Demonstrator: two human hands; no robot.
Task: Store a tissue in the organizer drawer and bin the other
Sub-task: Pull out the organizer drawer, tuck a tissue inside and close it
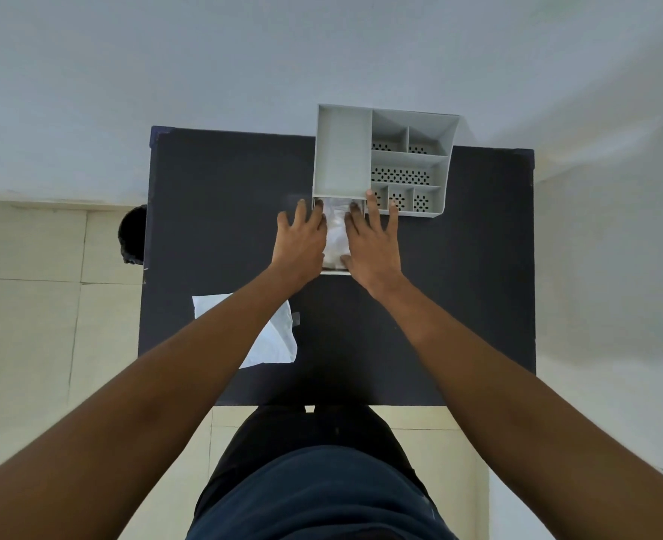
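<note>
A grey desk organizer stands at the far middle of the black table. Its drawer is pulled out toward me, and a white tissue lies inside it. My left hand rests flat on the drawer's left side, fingers spread. On the drawer's right side my right hand lies flat with its fingers spread, the fingertips touching the organizer's front. A second white tissue lies flat on the table nearer to me, partly hidden under my left forearm.
A black round bin stands on the tiled floor just off the table's left edge. The organizer's right half has several small perforated compartments. A wall runs behind the table.
</note>
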